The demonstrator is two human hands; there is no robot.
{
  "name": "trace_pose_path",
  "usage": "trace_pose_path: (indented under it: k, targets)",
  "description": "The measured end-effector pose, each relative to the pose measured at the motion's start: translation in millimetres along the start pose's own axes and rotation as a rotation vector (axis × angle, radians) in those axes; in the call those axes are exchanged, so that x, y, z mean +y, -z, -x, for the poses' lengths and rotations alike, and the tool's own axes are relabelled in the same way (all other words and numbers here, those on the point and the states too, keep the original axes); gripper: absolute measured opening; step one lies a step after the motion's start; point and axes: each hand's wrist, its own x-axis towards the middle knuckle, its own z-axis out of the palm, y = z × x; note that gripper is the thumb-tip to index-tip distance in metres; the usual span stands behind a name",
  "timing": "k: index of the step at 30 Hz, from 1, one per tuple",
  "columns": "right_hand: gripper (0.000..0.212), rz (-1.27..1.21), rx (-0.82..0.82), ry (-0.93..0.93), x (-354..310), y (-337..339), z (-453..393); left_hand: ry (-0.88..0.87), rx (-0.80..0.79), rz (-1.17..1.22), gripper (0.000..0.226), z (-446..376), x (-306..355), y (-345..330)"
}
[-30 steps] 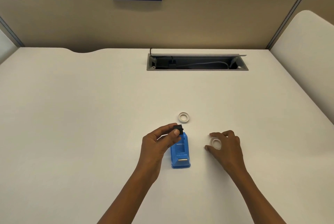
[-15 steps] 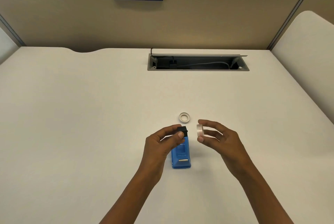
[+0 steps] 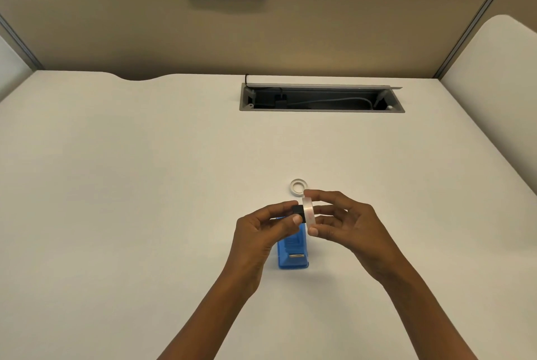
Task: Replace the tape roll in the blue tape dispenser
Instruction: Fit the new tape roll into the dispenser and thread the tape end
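Mid-desk [image 3: 145, 185], wide bare surface toward every edge: left hand [image 3: 261, 234] pinches black spool [image 3: 298, 210], right hand [image 3: 345, 223] pinches tape roll [image 3: 308, 211] against it, above partly hidden blue dispenser [image 3: 293, 255]; empty core [image 3: 299, 187] just behind.

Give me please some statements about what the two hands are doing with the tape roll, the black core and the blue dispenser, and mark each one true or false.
1. The right hand holds a tape roll on edge between thumb and fingers. True.
2. The left hand pinches a small black spindle core. True.
3. The blue tape dispenser is lifted off the desk. False: it rests on the desk, partly behind the left hand.
4. The white ring is inside the dispenser. False: it lies flat on the desk, beyond the hands.
5. The tape roll and the black core are far apart. False: they meet side by side above the dispenser.
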Motion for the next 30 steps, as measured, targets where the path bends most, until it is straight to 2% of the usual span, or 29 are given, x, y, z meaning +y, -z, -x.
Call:
trace_pose_path:
  k: [5, 12, 19, 26, 30]
  targets:
    - [0.050, -0.002, -0.014, 0.016, 1, -3, -1, -0.023, 0.005, -0.029, 0.026, -1, -1, -2]
    - [0.051, 0.000, 0.001, 0.006, 6, -1, -2, -0.097, -0.076, -0.087, 0.025, 1, 0, 1]
    - [0.049, 0.067, 0.006, -0.016, 14, -4, -3, -0.100, -0.014, -0.104, 0.022, -1, -8, 4]
    - [0.052, 0.148, -0.022, -0.006, 22, -6, -6, -0.159, 0.050, -0.227, 0.024, -4, -16, 5]
    - [0.050, 0.219, 0.019, 0.021, 27, -5, -9, -0.188, 0.070, -0.279, 0.022, -8, -21, 7]
